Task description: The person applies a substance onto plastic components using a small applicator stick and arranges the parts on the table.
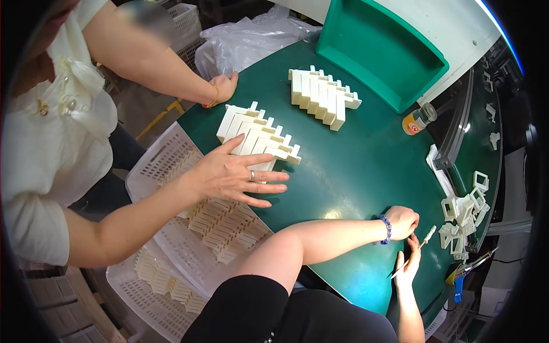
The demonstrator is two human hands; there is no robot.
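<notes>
My left hand (402, 222), with a blue beaded bracelet at the wrist, is held over the green table with its fingers curled closed. What they hold, if anything, is hidden. Just below it, my right hand (408, 266) grips a thin pale stick (424, 243) between thumb and fingers. The stick slants up to the right and ends in a lumpy whitish tip. To the right of both hands lies a loose pile of white plastic frames (467, 208).
A co-worker's hand (234, 176) rests at a row of white plastic pieces (251, 137); a second row (323, 97) stands farther back. Around them are a green bin (394, 106), a glass jar (419, 119), a blue-handled tool (459, 286) and white crates (157, 151) of pieces.
</notes>
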